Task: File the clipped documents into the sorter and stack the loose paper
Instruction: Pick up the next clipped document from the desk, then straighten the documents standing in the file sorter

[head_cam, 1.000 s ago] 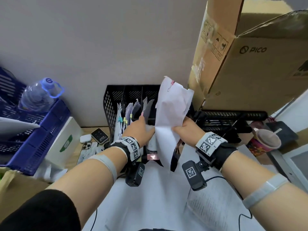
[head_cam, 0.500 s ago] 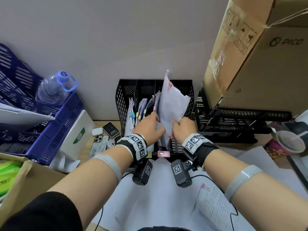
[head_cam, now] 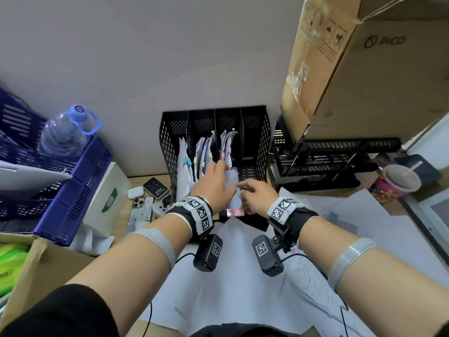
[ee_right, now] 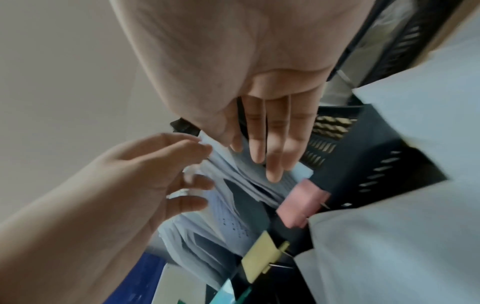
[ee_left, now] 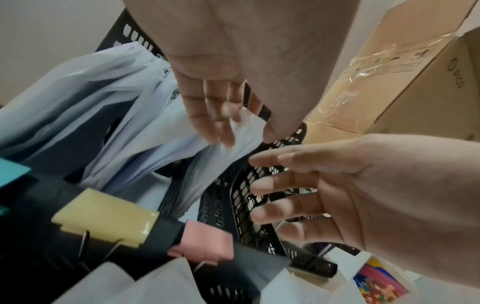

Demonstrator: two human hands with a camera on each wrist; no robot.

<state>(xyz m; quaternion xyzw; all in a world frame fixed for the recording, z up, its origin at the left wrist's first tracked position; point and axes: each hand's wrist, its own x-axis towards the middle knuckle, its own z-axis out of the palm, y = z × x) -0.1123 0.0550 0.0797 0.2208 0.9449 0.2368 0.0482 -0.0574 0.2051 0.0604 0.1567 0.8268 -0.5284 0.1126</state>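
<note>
A: Where are the clipped documents (head_cam: pixel 205 154)?

B: Standing in the black sorter (head_cam: pixel 261 142) against the wall, several bundles across the left and middle slots, coloured clips along their edges. The far right slot looks bare. The newest bundle sits at the front of a middle slot, its sheets bent over rather than straight.

A: And the hands?

B: Both at the sorter's mouth. The left hand (head_cam: pixel 215 184) has its fingers loosely extended, tips touching the top of that bundle; from its wrist view the paper lies against the fingers, but I see no firm pinch. The right hand (head_cam: pixel 252 193) is spread wide just beside it, holding nothing.

A: So what could go wrong?

B: I'd judge the bundle isn't fully seated. If the left hand lets go while the sheets are curled, they may flop forward out of the slot or snag on the divider. Pressing down harder could crumple them instead.

A: Anything else?

B: A pink clip (head_cam: pixel 235 212) and a yellow clip (ee_left: pixel 103 218) sit on the sorter's front edge; a wrist brushing them might knock them off. And the loose paper (head_cam: pixel 243 276) on the table is not yet stacked, lying under both forearms, so a careless pull back could drag or crease it.
</note>
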